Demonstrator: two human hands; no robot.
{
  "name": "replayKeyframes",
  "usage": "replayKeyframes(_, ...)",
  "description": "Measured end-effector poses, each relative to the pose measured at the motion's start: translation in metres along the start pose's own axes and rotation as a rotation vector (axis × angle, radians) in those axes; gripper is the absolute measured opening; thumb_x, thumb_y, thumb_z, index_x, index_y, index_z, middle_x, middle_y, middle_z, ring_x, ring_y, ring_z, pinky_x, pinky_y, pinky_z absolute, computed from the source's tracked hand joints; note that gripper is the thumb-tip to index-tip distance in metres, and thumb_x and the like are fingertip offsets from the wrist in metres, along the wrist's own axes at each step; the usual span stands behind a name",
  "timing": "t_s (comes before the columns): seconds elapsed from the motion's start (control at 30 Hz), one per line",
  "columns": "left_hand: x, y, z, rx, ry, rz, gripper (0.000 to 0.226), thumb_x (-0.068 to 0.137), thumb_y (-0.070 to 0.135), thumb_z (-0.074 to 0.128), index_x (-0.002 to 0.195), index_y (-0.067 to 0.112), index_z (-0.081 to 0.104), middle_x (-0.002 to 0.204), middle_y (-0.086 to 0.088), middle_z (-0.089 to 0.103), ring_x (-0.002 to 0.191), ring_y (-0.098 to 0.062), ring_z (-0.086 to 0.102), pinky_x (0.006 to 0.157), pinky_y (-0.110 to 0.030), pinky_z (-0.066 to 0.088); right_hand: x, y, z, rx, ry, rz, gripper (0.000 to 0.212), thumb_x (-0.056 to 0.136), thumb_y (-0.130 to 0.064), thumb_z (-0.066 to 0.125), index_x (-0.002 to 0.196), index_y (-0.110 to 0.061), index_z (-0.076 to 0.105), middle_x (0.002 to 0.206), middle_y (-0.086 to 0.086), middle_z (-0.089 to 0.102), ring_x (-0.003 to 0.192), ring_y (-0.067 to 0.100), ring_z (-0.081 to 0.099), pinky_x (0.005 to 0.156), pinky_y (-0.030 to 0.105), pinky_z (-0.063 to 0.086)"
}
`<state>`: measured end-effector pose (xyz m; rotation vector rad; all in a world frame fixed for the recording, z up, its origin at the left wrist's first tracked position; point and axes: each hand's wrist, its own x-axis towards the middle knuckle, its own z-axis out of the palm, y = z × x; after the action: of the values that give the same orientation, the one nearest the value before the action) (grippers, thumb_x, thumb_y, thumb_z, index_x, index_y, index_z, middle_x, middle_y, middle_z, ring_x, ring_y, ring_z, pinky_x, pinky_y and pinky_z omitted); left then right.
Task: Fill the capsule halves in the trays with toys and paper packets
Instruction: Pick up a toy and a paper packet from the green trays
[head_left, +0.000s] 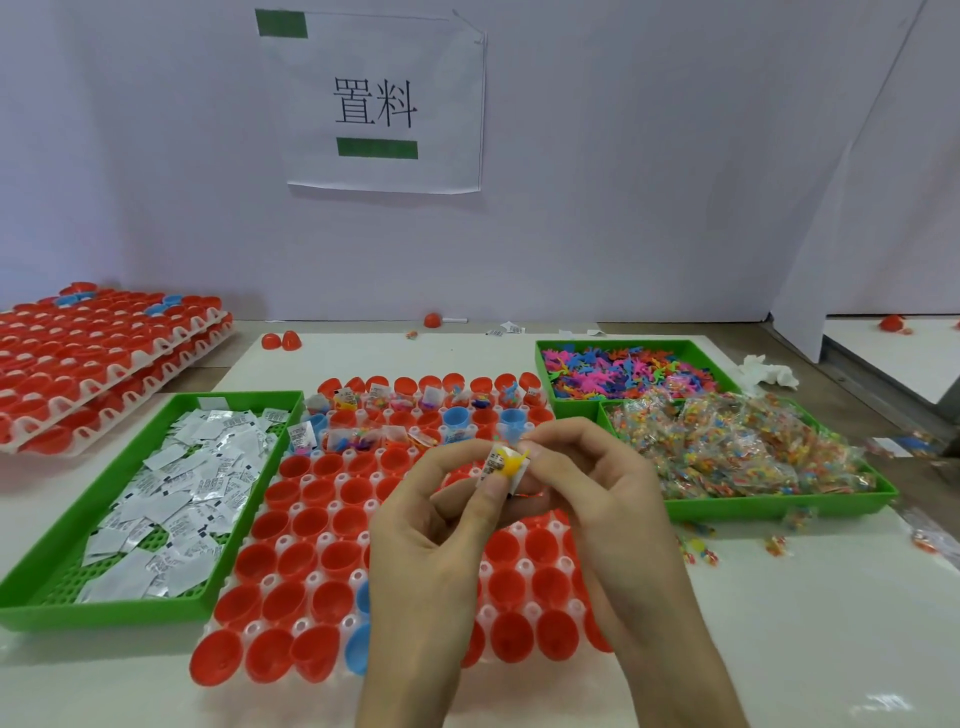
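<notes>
Both hands are meeting at the centre of the frame, just above the capsule tray (358, 576) on the bench. The fingers of the left hand (431, 525) are clamped on a paper packet (490, 467). The fingers of the right hand (587, 483) are pinching a yellow toy (511, 460) against it.

The capsule halves (311, 519) in the upper rows of the tray are already carrying contents. Those from mid-frame down to the lower edge are sitting open.

Risks we are noting:
- Both pieces are small and are being held only at the fingertips. Easing either pinch too soon is likely to send the toy bouncing off a rim into a neighbouring cup or onto the bench.
- Our hands are hiding the cups directly underneath, so we are judging a drop into the wrong cup or an already filled one as quite possible.
- The packet is looking stiff. If it is not pushed down it may stand proud of the rim.
- The green packet tray (47, 551) at the left is sitting just beside the capsule tray, and a careless reach may be nudging it.
</notes>
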<state>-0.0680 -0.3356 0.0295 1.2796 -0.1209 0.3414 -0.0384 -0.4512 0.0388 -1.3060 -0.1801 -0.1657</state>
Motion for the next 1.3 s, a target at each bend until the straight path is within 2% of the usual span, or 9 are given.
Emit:
replayKeyframes(0.13,0.0,-0.001,-0.002,0.009,0.033,0.022,0.019,0.085,0.019,0.066,0.099,0.03,0.072,0.084,-0.007,0.079,0.081,-0.024,0.078,0.073,-0.021,0.059,-0.001,-0.004,0.001,-0.035,-0.051,-0.006,0.024,0.09,-0.001,0.064,0.077,-0.018,0.074,0.072,-0.001,0.073,0.069,0.008,0.07,0.063,0.015,0.052)
replayKeyframes(0.27,0.001,-0.004,-0.003,0.041,0.038,0.0,0.036,0.084,0.024,0.067,0.12,0.028,0.061,0.08,-0.008,0.079,0.081,-0.021,0.078,0.075,-0.017,0.057,-0.002,-0.006,-0.002,-0.087,-0.093,-0.037,0.019,0.091,0.005,0.06,0.082,-0.009,0.069,0.066,-0.008,0.068,0.062,-0.001,0.064,0.06,0.01,0.049)
replayKeyframes(0.5,0.003,-0.006,-0.005,0.047,0.013,-0.033,0.029,0.081,0.028,0.065,0.108,0.017,0.065,0.076,-0.008,0.078,0.079,-0.018,0.078,0.072,-0.015,0.057,0.0,-0.003,-0.007,-0.126,-0.138,-0.045,0.024,0.09,0.002,0.065,0.078,-0.018,0.072,0.07,-0.003,0.07,0.071,0.007,0.068,0.067,0.015,0.052)
replayKeyframes(0.6,0.004,-0.006,-0.007,0.053,0.015,-0.006,0.024,0.084,0.024,0.065,0.103,0.01,0.066,0.074,-0.01,0.077,0.077,-0.019,0.078,0.07,-0.017,0.057,-0.001,-0.002,-0.007,-0.112,-0.194,-0.026,0.006,0.082,-0.015,0.072,0.083,-0.02,0.073,0.081,0.003,0.075,0.083,0.017,0.073,0.074,0.025,0.058)
replayKeyframes(0.7,0.003,-0.006,-0.009,0.056,0.028,0.032,0.019,0.083,0.022,0.066,0.096,0.008,0.067,0.074,-0.011,0.077,0.074,-0.023,0.077,0.068,-0.02,0.058,-0.001,-0.001,-0.006,-0.146,-0.169,-0.017,0.01,0.076,-0.024,0.082,0.082,-0.025,0.074,0.085,0.007,0.075,0.087,0.027,0.073,0.081,0.038,0.06)
replayKeyframes(0.9,0.005,-0.003,-0.018,0.133,-0.078,0.072,0.018,0.082,0.018,0.068,0.085,0.001,0.063,0.072,-0.009,0.076,0.066,-0.023,0.076,0.064,-0.02,0.057,-0.002,-0.008,-0.018,-0.241,-0.257,-0.081,0.015,0.08,-0.02,0.077,0.094,-0.026,0.075,0.091,-0.001,0.072,0.086,0.014,0.071,0.073,0.022,0.056)
replayKeyframes(1.03,0.004,0.0,-0.026,0.196,-0.177,0.06,0.007,0.08,0.024,0.07,0.079,0.018,0.065,0.072,-0.009,0.076,0.067,-0.023,0.075,0.064,-0.023,0.058,-0.003,-0.015,-0.022,-0.309,-0.312,-0.118,0.013,0.078,-0.022,0.077,0.09,-0.019,0.077,0.087,0.004,0.076,0.081,0.017,0.074,0.072,0.021,0.057)
replayKeyframes(1.2,0.005,0.0,-0.033,0.187,-0.196,0.046,0.011,0.081,0.018,0.071,0.084,0.01,0.064,0.072,-0.011,0.076,0.066,-0.024,0.075,0.064,-0.023,0.058,-0.002,-0.014,-0.025,-0.296,-0.325,-0.056,0.007,0.08,-0.007,0.077,0.086,-0.012,0.076,0.08,0.006,0.074,0.076,0.013,0.072,0.069,0.019,0.054)
replayKeyframes(1.3,0.006,0.001,-0.037,0.249,-0.209,0.058,0.01,0.083,0.018,0.07,0.086,0.01,0.065,0.073,-0.008,0.076,0.067,-0.021,0.075,0.065,-0.021,0.057,-0.002,-0.013,-0.022,-0.305,-0.345,-0.015,0.013,0.082,-0.005,0.076,0.089,-0.016,0.077,0.082,0.003,0.076,0.077,0.013,0.073,0.069,0.018,0.055)
